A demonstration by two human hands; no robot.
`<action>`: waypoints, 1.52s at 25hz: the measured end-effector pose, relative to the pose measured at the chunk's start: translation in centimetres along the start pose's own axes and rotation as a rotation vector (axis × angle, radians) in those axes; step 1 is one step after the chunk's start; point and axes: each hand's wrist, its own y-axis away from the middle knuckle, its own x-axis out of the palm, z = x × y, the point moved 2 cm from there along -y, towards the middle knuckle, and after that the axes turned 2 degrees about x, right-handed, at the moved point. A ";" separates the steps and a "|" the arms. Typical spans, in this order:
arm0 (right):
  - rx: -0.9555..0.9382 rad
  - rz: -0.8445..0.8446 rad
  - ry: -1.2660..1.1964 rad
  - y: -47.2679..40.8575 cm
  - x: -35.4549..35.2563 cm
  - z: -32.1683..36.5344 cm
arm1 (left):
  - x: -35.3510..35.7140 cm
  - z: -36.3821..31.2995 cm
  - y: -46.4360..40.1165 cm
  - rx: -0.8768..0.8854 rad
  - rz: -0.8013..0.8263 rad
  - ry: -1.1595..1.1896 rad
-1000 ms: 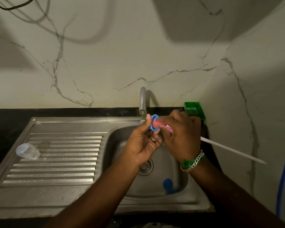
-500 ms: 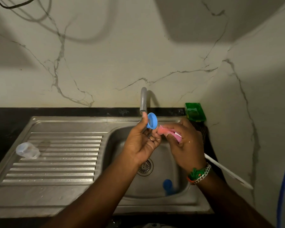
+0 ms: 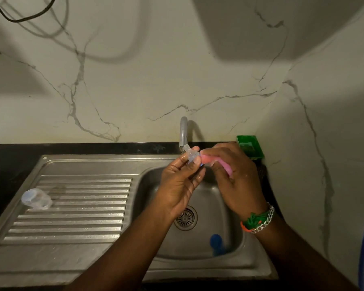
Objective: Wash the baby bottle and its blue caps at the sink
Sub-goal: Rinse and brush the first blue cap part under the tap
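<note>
Head view: clear teat (image 3: 190, 155) with a blue ring partly hidden behind it, pinched in the left hand (image 3: 182, 181) below the tap (image 3: 183, 131), over the sink (image 3: 229, 257). Right hand (image 3: 235, 175) grips a pink brush (image 3: 216, 162), its handle hidden. Blue cap (image 3: 216, 243) lies in the basin; clear bottle (image 3: 36, 198) on the drainboard, well apart.

Home kitchen: steel sink (image 3: 105, 162) with ribbed drainboard (image 3: 76, 206) set in a black counter (image 3: 13, 152), tap (image 3: 183, 131) against marble-veined wall (image 3: 156, 80), green soap dish (image 3: 250, 147) in the corner.
</note>
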 end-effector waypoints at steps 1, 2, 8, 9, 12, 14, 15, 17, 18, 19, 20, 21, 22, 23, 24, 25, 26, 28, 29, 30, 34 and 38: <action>0.008 -0.025 -0.004 -0.1 -0.1 0.0 | 0.0 -0.1 0.1 0.013 -0.012 -0.018; 0.032 -0.048 -0.019 -0.2 -0.1 0.0 | 0.0 -0.1 0.2 0.019 -0.013 -0.030; 0.057 -0.055 -0.037 -0.4 -0.1 0.0 | 0.5 -0.5 0.5 0.019 0.009 0.017; 0.089 -0.063 -0.047 -0.5 -0.2 -0.1 | 0.6 -0.5 0.6 0.017 0.012 0.022; -0.021 -0.011 -0.057 -0.1 0.3 0.3 | 0.7 -0.3 0.6 -0.004 0.028 0.046; 0.053 -0.040 -0.030 0.0 0.5 -0.1 | 0.8 -0.1 0.6 -0.011 0.037 0.037; 0.111 -0.075 -0.018 -0.1 0.5 -0.3 | 0.9 0.0 0.6 -0.011 0.042 0.039; 0.090 -0.092 -0.063 0.2 0.8 -0.2 | 1.1 0.0 0.6 -0.008 0.042 0.039; 0.047 -0.070 -0.101 0.4 1.1 0.2 | 1.2 -0.1 0.5 -0.013 0.037 0.033; 0.021 -0.056 -0.113 0.5 1.3 0.6 | 1.3 -0.1 0.4 -0.023 0.028 0.028; 0.027 -0.072 -0.094 0.6 1.4 0.6 | 1.5 0.0 0.4 -0.037 0.012 0.025; 0.055 -0.111 -0.065 0.4 1.4 0.4 | 1.5 0.1 0.4 -0.045 -0.007 0.029; 0.087 -0.147 -0.046 0.2 1.4 0.1 | 1.6 0.3 0.4 -0.048 -0.023 0.036; 0.100 -0.156 -0.050 0.2 1.5 -0.1 | 1.7 0.4 0.4 -0.048 -0.037 0.045; 0.090 -0.140 -0.078 0.3 1.6 -0.1 | 1.7 0.4 0.4 -0.043 -0.044 0.055; 0.078 -0.115 -0.099 0.5 1.7 0.0 | 1.7 0.3 0.4 -0.040 -0.047 0.070; 0.078 -0.102 -0.092 0.6 1.7 0.0 | 1.7 0.3 0.3 -0.038 -0.045 0.083; 0.125 -0.121 -0.024 0.6 1.5 -0.4 | 1.8 0.3 0.3 -0.022 -0.034 0.061; 0.143 -0.131 -0.017 0.7 1.4 -0.5 | 1.9 0.4 0.3 -0.008 -0.029 0.033; 0.139 -0.130 -0.034 0.7 1.5 -0.6 | 1.8 0.5 0.2 0.006 -0.025 0.010; 0.207 -0.152 -0.154 0.7 1.2 -0.6 | 1.7 0.0 0.1 0.053 0.022 -0.068; 0.088 -0.102 -0.162 0.9 1.0 -0.2 | 1.5 -0.1 0.1 0.058 -0.032 -0.015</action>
